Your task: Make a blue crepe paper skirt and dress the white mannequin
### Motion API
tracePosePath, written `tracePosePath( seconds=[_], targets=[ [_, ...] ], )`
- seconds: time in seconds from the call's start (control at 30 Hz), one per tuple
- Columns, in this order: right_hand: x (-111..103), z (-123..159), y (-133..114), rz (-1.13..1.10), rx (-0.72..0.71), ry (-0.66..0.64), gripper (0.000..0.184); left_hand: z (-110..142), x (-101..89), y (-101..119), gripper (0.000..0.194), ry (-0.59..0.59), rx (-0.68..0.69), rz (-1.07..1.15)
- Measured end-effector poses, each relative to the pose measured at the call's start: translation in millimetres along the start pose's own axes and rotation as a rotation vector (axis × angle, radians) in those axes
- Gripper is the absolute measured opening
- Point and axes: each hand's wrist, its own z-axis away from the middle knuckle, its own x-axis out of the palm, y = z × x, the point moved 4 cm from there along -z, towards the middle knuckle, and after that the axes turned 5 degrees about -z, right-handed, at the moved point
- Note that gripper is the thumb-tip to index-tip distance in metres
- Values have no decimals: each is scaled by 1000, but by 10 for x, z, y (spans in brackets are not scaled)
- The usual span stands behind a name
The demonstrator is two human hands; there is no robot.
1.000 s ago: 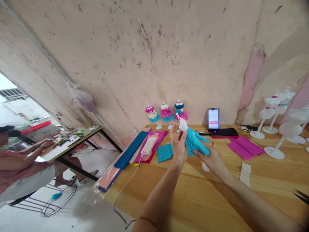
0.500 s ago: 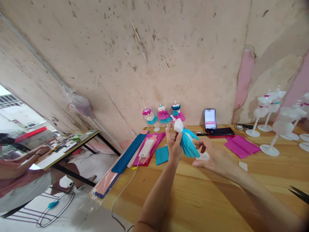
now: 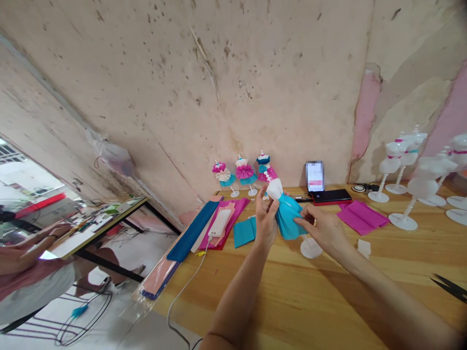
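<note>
My left hand [image 3: 265,218] grips the waist of a small white mannequin [image 3: 275,188] wearing a turquoise paper skirt [image 3: 288,218], held above the wooden table [image 3: 292,296]. My right hand [image 3: 321,229] pinches the skirt's right side, fingers closed on the paper. The mannequin's round white base [image 3: 311,249] shows just under my right hand. A turquoise paper piece [image 3: 243,231] lies left of my left hand.
Three dressed mini mannequins [image 3: 243,172] stand at the wall. Bare white mannequins [image 3: 404,167] stand at right, with magenta paper [image 3: 362,216], a phone [image 3: 314,176] and a dark device [image 3: 331,196]. Paper rolls and a white power bank [image 3: 219,223] lie left. Scissors [image 3: 448,287] at right edge. Another person [image 3: 29,262] sits far left.
My right hand rose from under the skirt's hem to pinch its right side. The mannequin was brought more upright, and its white base came into view.
</note>
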Motion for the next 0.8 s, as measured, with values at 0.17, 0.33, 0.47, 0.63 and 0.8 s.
tracePosePath(
  seconds=[0.17,0.33,0.47,0.63,0.8],
  targets=[
    [-105,-30,0,-25,-4,-126,24,4,-10,1,79,-32,-5,-56],
    [-234,-27,-135,-260,-2,57,34,71,40,-55,77,-123,-42,-159],
    [-189,-13,-152,-335,12,63,29,117,62,-116,78,-138,-70,-195],
    [-143,-15,-125,-355,17,36,25,139,87,-148,78,-147,-94,-149],
    [-132,-4,-147,-353,15,31,24,139,92,-176,77,-116,-115,-127]
  ],
)
